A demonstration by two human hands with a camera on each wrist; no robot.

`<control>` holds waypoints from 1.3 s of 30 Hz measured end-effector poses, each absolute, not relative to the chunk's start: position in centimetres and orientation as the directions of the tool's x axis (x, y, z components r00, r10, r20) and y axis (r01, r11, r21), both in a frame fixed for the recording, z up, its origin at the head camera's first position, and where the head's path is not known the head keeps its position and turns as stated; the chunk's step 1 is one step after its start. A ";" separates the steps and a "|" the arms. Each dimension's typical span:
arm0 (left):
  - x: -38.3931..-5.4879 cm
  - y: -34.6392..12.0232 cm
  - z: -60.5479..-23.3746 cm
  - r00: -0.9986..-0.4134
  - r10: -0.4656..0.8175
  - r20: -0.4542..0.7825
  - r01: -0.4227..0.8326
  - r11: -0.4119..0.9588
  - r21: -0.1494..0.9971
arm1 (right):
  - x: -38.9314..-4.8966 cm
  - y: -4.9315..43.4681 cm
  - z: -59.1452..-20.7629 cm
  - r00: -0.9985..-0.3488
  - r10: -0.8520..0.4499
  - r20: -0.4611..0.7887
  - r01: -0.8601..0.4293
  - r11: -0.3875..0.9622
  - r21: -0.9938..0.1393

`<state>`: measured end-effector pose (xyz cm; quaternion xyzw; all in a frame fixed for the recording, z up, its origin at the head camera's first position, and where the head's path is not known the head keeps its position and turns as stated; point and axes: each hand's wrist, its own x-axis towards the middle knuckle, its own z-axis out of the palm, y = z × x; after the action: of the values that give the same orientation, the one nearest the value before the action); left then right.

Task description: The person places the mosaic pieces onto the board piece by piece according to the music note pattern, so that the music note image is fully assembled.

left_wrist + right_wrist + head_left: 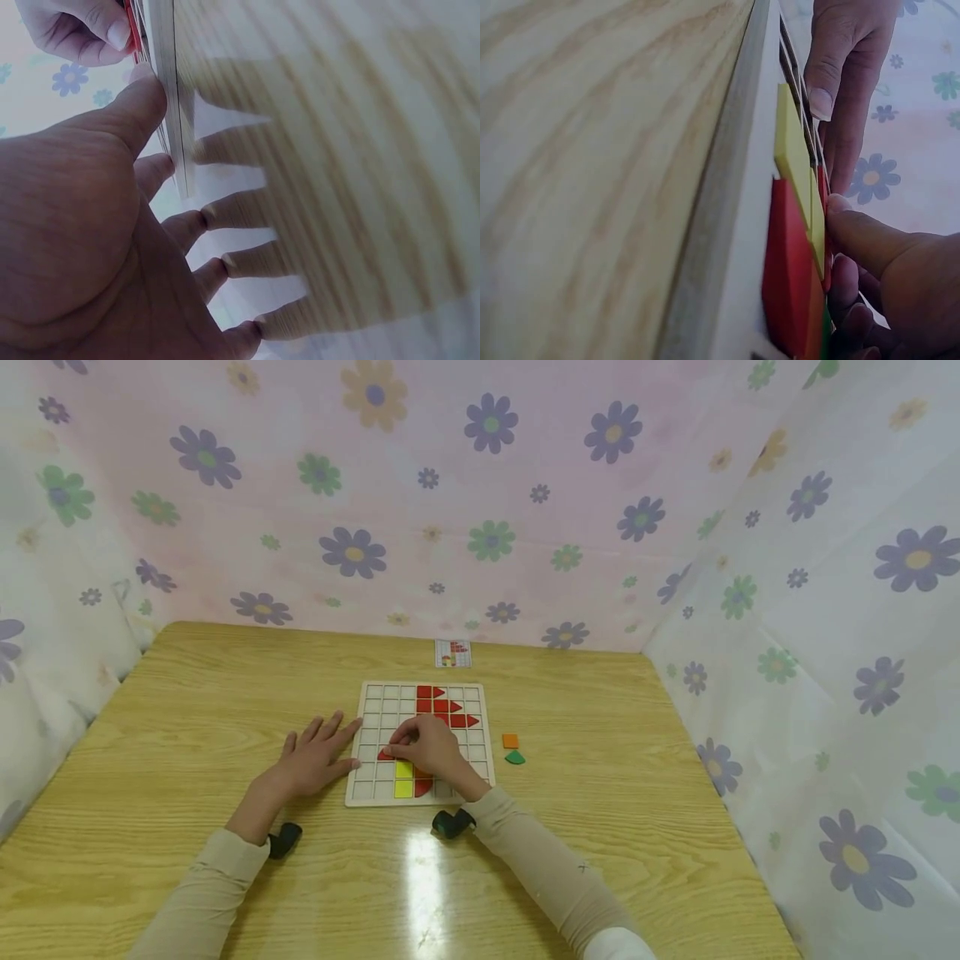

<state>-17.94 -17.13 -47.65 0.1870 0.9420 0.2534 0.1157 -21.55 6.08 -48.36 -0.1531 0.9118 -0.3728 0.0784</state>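
Note:
A wooden grid board [349,798] lies on the table in the head view. My right hand [433,750] reaches over it, thumb and fingertips pinching a small red piece [385,755] on the left part of the grid. Close by are yellow squares [403,788] and a red curved piece [423,788]; the hand partly covers the pieces beside them. In the right wrist view the thumb sits right at the red piece's edge, just past the yellow squares [792,150]. My left hand [315,762] rests with spread fingers at the board's left edge, thumb against the frame.
Red squares and triangles [424,692] form stepped rows at the board's top. Behind the board lies a small pattern card [442,653]. Right of it are an orange square [510,741] and a green fan-shaped piece [514,758]. Flowered curtains [420,527] enclose the table [600,827].

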 end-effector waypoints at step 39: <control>-17.9 -17.0 -47.5 -0.904 0.410 -0.125 0.291 0.801 0.524 | -22.6 10.0 -47.3 -0.939 -0.335 0.081 -0.199 0.336 -0.920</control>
<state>-17.88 -16.99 -47.51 0.1860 0.9417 0.2550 0.1168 -22.64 9.97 -47.29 -0.1638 0.8151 -0.5523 0.0614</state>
